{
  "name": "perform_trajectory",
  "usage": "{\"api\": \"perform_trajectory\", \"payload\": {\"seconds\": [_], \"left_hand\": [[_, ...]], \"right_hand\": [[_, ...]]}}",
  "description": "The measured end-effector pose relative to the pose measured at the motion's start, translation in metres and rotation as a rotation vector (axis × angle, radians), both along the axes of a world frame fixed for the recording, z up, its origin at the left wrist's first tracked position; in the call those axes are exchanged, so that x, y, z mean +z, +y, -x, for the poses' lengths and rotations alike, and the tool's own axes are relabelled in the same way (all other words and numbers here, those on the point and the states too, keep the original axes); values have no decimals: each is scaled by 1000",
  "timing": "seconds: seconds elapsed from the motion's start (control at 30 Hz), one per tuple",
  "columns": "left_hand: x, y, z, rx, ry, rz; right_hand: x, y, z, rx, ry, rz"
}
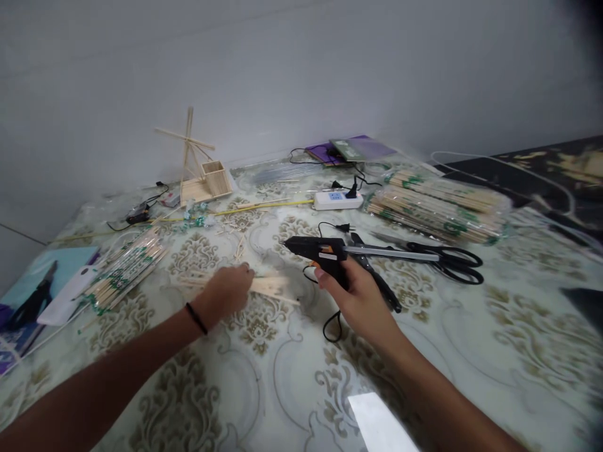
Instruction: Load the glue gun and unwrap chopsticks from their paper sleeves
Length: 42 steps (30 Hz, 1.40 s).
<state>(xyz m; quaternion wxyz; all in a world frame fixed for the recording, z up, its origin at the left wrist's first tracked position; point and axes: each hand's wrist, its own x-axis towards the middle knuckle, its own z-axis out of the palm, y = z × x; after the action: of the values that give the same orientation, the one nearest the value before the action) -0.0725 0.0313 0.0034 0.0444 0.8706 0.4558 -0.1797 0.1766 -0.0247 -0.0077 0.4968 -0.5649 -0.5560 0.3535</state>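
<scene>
My right hand (355,292) is wrapped round the handle of a black glue gun (313,248), whose nozzle points left and whose long clear glue stick sticks out of the back. My left hand (227,290), with a black band at the wrist, is closed over loose wooden sticks (273,285) on the patterned cloth; motion blurs it, and what its fingertips hold is hidden. Short stick pieces (240,246) lie just beyond it. Farther back stands a wooden stick model (207,182) with crossed blades and a small open box.
Large black scissors (455,263) lie right of the glue gun. A white power strip (338,200) and packed stick bundles (433,207) are behind. Another stick bundle (127,270), a white object (68,295) and dark scissors (38,298) lie at left. Cords cross the cloth.
</scene>
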Motion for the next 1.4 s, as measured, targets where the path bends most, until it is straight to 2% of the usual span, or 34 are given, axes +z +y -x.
{"api": "perform_trajectory", "payload": {"seconds": [0.1, 0.23, 0.43, 0.5, 0.6, 0.73, 0.87, 0.97, 1.1, 1.23, 1.4], "left_hand": [[-2, 27, 5, 40, -15, -24], [5, 40, 16, 62, -107, -22], [44, 28, 57, 158, -335, 12], [50, 18, 69, 210, -421, 78], [42, -1, 73, 316, -556, 177], [26, -17, 62, 455, -706, 282], [36, -27, 72, 553, -866, 378], [42, -32, 89, 642, -1030, 353], [31, -38, 96, 756, -1240, 292], [21, -42, 91, 790, -1342, 308], [25, -50, 81, 747, -1401, 316]], "right_hand": [[-2, 2, -2, -8, -10, -2], [-3, 4, -4, -18, -13, -13], [-2, 5, -5, -8, 2, -1], [1, 5, -4, 7, 13, 13], [5, 2, 0, 32, 33, 28], [9, 0, 5, 51, 48, 25], [8, -1, 8, 69, 54, 25], [9, -2, 8, 83, 56, 27], [9, -4, 8, 105, 49, 29], [7, -5, 9, 115, 25, 24], [3, -4, 10, 140, -60, 30]]}}
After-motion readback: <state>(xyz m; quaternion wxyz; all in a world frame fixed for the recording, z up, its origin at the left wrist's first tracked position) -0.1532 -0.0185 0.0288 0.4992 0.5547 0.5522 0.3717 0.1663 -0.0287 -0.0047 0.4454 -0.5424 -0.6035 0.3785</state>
